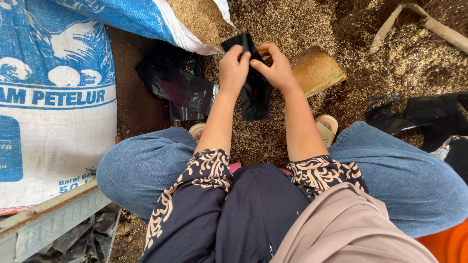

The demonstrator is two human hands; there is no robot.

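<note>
Here my left hand [234,68] and my right hand [277,68] meet over the ground in front of my knees, both pinching the top edge of a black plastic bag [256,95]. The fingers of each hand are curled in tight, thumbs pressed against the forefingers with the thin plastic caught between them, so neither hand is open. The bag sits right between the two hands at its mouth and hangs down from them toward me, flat and narrow. Its long axis runs away from me and back, the top end at my fingertips, a corner sticking up past my left knuckles, the lower end dangling over the husks.

Beneath it the ground is covered in rice husks [292,29]. Just left of my left wrist lies a pile of more black bags [178,87], glossy and punched with small holes. A large white and blue woven sack [53,97] stands to my far left, and another sack, open and full of husk [190,22], leans over the pile. A husk-crusted slab [317,70] lies just behind my right hand. More black plastic [424,117] lies off to my right.
</note>
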